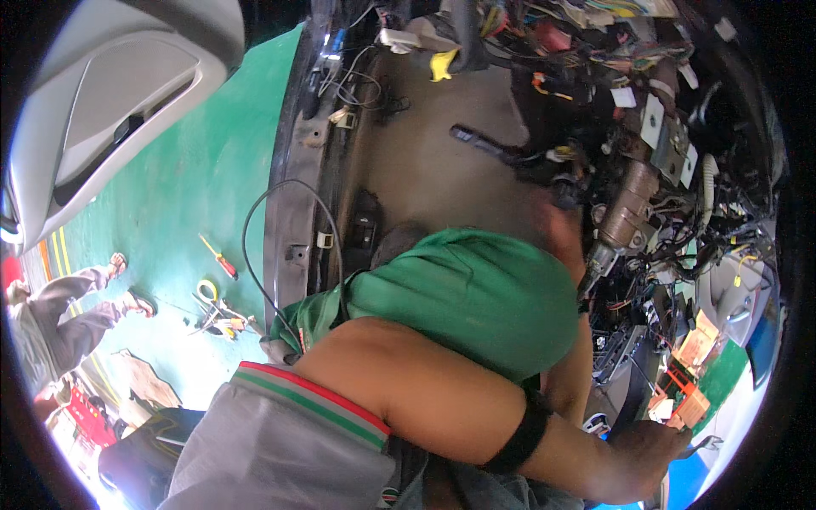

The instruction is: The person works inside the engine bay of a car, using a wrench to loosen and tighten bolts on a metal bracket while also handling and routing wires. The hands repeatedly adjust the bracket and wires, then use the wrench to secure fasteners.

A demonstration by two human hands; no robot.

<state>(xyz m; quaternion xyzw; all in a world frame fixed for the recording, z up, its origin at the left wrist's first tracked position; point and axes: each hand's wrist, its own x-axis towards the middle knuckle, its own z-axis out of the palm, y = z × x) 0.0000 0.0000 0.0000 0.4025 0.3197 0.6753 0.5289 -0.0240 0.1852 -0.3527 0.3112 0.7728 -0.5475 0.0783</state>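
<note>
My left arm, in a grey sleeve with red and green stripes and a black wristband, reaches across the lower edge to the right. My left hand [643, 457] is closed on a small metal tool [699, 444] beside orange and brown parts [687, 399] at the lower right. A co-worker in a green shirt [476, 293] leans into the car just above my arm, head down by the bare steering column [625, 217]. My right hand is not in view.
The stripped dashboard shows tangled wiring [595, 42]. A black cable [255, 212] loops over the door sill. On the green floor lie a red-handled screwdriver [219, 257], a yellow tape roll [206, 291] and pliers [223, 321]. Another person's legs [72, 310] stand at left; an open grey door [110, 93] is above.
</note>
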